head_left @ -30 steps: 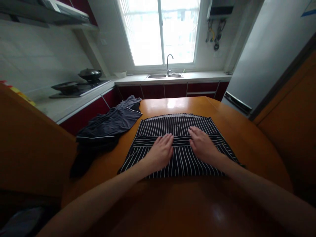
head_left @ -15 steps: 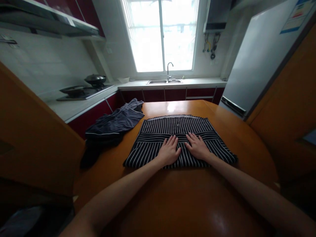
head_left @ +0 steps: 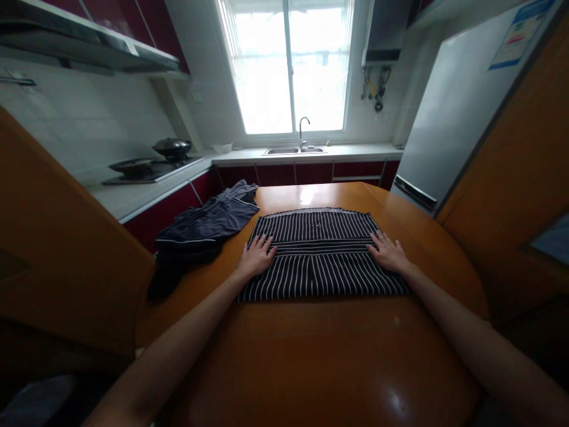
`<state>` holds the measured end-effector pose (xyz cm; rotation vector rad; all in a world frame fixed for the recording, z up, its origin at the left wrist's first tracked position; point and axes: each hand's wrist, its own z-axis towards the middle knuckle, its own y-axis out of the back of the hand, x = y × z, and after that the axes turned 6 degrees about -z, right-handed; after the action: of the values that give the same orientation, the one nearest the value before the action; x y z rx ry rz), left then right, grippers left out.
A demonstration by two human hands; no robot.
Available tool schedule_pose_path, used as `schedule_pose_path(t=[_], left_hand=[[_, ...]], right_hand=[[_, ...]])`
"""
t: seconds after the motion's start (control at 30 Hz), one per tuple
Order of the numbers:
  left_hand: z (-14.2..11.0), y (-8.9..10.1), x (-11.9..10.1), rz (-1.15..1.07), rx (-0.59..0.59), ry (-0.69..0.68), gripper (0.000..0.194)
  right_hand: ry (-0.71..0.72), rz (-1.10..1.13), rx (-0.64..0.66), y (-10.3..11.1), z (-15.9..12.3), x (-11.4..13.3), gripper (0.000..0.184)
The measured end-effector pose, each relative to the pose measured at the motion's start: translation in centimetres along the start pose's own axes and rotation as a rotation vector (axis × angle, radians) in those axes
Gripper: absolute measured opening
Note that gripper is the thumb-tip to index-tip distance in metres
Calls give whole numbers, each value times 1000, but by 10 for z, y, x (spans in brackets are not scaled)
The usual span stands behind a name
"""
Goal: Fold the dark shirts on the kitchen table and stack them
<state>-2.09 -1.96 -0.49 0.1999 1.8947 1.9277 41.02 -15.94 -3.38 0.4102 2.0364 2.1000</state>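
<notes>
A black garment with white stripes lies folded and flat on the wooden table. Its stripes run lengthwise except for a band of crosswise ones through the middle. My left hand rests palm down on the garment's left edge, fingers spread. On the opposite edge, my right hand lies flat with its fingers apart. Neither hand grips the cloth.
Dark grey and black clothing lies heaped at the table's left edge. Beyond the table are a counter with a sink, a stove with a lidded pan, and a refrigerator on the right.
Both hands have slid apart from the garment's middle, the left one to the left edge and the right one to the right edge. The cloth's near part looks flatter and straighter at its sides.
</notes>
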Motion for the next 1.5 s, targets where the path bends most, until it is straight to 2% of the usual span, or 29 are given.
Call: schedule_pose_path(t=[0.1, 0.2, 0.27, 0.33, 0.4, 0.47, 0.57, 0.67, 0.77, 1.0, 1.1, 1.17, 1.27, 1.33, 1.4, 1.5], left_hand=[[-2, 11, 21, -9, 21, 76, 61], [-12, 26, 17, 33, -39, 86, 60], [-25, 31, -6, 59, -135, -28, 58], [-46, 27, -39, 33, -173, -225, 57], [-69, 15, -74, -28, -120, -438, 57], [-89, -1, -100, -70, -54, -576, 57], [-105, -18, -111, -86, 18, -634, 59], [-110, -18, -98, -59, 52, -592, 62], [-118, -11, -74, -26, 50, -508, 65], [-169, -6, 1, 58, -37, -290, 67], [-190, -6, 28, 42, -92, -215, 71], [-197, -3, 43, -39, -182, -121, 71], [-195, 7, 60, -212, -321, 35, 64], [-186, 15, 67, -322, -296, 77, 54], [-175, 23, 71, -413, -220, 90, 44], [-162, 29, 73, -489, -165, 107, 40]], right_hand=[[-51, -12, -11, 7, -5, 0, 70], [-66, -53, -125, 19, -19, 16, 67], [-11, -45, -231, 27, -38, 41, 64], [138, 6, -283, 30, -63, 76, 62], [346, 66, -257, 27, -90, 112, 61], [503, 109, -224, 19, -113, 139, 61], [578, 125, -161, 8, -129, 149, 63], [541, 100, -134, 2, -126, 130, 68], [465, 68, -140, 0, -123, 95, 69], [200, -63, -214, -20, -140, -18, 75], [122, -8, -224, -27, -146, -56, 76], [60, 93, -251, -24, -149, -69, 75], [-62, 294, -318, -9, -150, -76, 64], [-156, 404, -318, 1, -150, -76, 53], [-222, 479, -276, 7, -149, -76, 45], [-250, 570, -214, 8, -146, -77, 40]])
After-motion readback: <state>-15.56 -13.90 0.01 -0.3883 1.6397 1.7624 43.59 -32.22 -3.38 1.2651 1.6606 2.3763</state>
